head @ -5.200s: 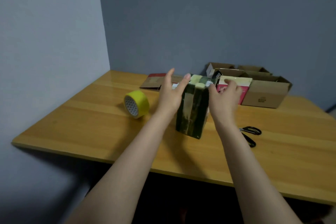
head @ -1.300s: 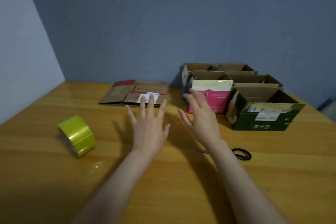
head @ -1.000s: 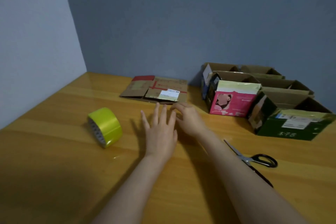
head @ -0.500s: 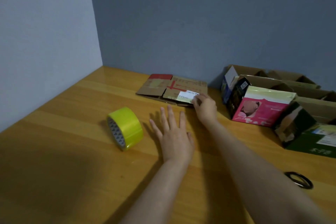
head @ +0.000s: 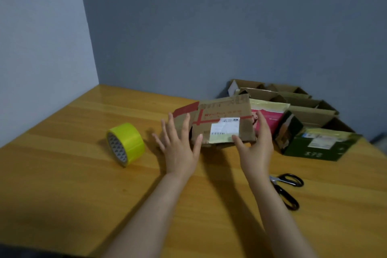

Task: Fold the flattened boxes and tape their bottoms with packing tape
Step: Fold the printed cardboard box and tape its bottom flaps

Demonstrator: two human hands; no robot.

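The flat box is over the middle of the surface, tilted up with its labelled face toward you, just in front of the pink box. Your right hand holds it at the near right corner, thumb on the face and fingers up along the right edge. Your left hand is wide, fingers spread and straight, at the left flap. The thumb seems to touch the face, but I cannot tell if the fingers do.

I judge the box light and thin — stiff across each panel, weak at the creases, perhaps slippery where old tape lies. Take it by two opposite edges, not by the loose flap.

The back and the bottom flaps are hidden, so their state is unknown. The label print is too blurred to read. The folded boxes far right are partly covered.
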